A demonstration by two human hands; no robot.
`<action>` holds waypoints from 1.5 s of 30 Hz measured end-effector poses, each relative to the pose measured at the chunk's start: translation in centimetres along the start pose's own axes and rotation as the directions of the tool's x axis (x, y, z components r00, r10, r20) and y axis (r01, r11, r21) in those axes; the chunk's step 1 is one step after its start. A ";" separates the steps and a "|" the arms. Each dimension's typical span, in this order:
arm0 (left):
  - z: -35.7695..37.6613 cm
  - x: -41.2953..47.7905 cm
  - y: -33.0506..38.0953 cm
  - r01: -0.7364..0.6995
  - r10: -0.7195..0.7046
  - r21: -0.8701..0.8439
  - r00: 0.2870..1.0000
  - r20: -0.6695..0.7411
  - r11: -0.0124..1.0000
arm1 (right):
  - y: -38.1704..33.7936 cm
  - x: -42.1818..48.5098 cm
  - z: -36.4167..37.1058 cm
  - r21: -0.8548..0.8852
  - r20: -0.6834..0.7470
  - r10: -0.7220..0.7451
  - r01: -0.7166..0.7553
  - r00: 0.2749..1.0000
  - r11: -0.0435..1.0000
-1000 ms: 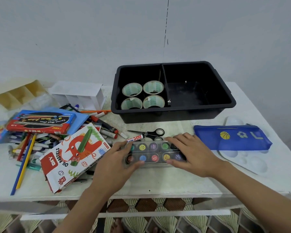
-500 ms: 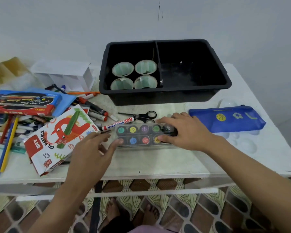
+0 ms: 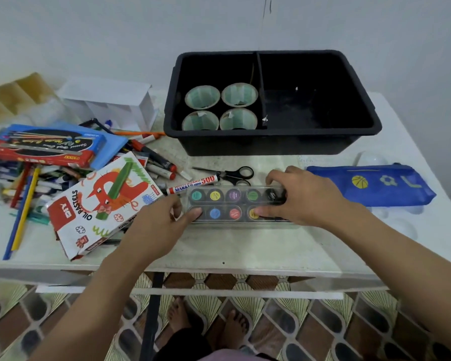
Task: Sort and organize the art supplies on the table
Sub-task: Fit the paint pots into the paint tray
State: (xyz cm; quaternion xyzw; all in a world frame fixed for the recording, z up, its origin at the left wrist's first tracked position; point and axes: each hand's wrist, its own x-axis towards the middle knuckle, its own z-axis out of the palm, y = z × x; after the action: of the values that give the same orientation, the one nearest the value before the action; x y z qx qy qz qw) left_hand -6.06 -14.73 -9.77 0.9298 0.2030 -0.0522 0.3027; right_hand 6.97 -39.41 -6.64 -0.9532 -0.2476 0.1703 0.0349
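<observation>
The left hand (image 3: 154, 225) grips one end of the paint set (image 3: 232, 204). The right hand (image 3: 305, 196) clasps the other.

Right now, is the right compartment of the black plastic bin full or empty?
Empty: the black plastic bin shows only bare floor there; four pale tape rolls stand in its left compartment.

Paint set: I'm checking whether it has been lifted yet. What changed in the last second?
The left hand slipped off the left end, then took hold of it again. The right hand kept gripping the right end. The paint set stayed on the table, not lifted.
</observation>
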 end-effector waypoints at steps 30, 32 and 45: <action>-1.0 1.4 -0.2 -0.089 0.079 0.086 0.991 0.106 0.992 | 0.2 -0.6 0.1 -0.011 -0.096 0.157 -0.158 0.983 0.987; -1.1 1.3 -0.2 -0.116 0.107 0.169 0.993 0.058 0.979 | 0.5 -1.3 0.0 0.044 -0.110 0.159 -0.155 0.981 0.987; -6.5 2.1 1.0 -0.262 0.238 -0.073 0.942 -0.237 0.962 | -2.2 -0.6 -2.5 0.378 -0.225 -0.062 0.146 0.972 0.914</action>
State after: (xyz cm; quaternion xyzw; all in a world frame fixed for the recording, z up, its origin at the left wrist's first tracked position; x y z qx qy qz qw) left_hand -3.87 -10.95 -4.41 0.9309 0.1186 0.1034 0.3296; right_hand 6.34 -37.71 -3.80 -0.9248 -0.2539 0.1134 0.2597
